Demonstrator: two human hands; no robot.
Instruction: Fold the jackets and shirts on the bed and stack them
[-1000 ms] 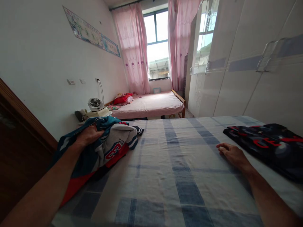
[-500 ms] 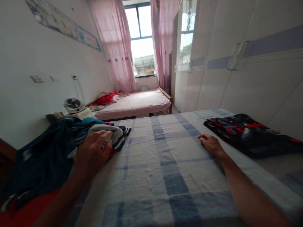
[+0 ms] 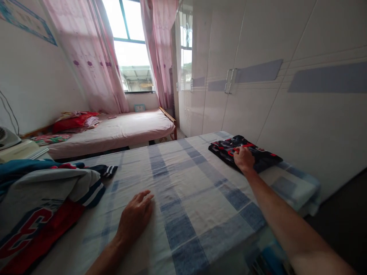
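Observation:
My right hand (image 3: 244, 157) is on a folded black garment (image 3: 262, 156) with red lettering, its fingers curled closed at the near left part of the cloth. The garment lies flat near the far right side of the bed. My left hand (image 3: 137, 214) holds nothing; its fingers are stretched out, low over or resting on the blue-and-white checked bedsheet (image 3: 192, 194). To its left lies a loose heap of clothing, with a grey, red and navy top (image 3: 54, 187) showing striped cuffs and a large letter print. Beneath that top a teal garment (image 3: 17, 168) partly shows.
A white wardrobe (image 3: 263, 34) runs along the right side. Beyond the bed stands a second bed (image 3: 126, 128) with a pink sheet, under a window with pink curtains (image 3: 94, 57). A fan (image 3: 7, 137) is at the left edge. A blurred blue item (image 3: 272, 256) sits low at right.
The view has turned right. My right hand has moved onto the folded black garment. My left hand has come away from the clothing heap and is now over the bedsheet.

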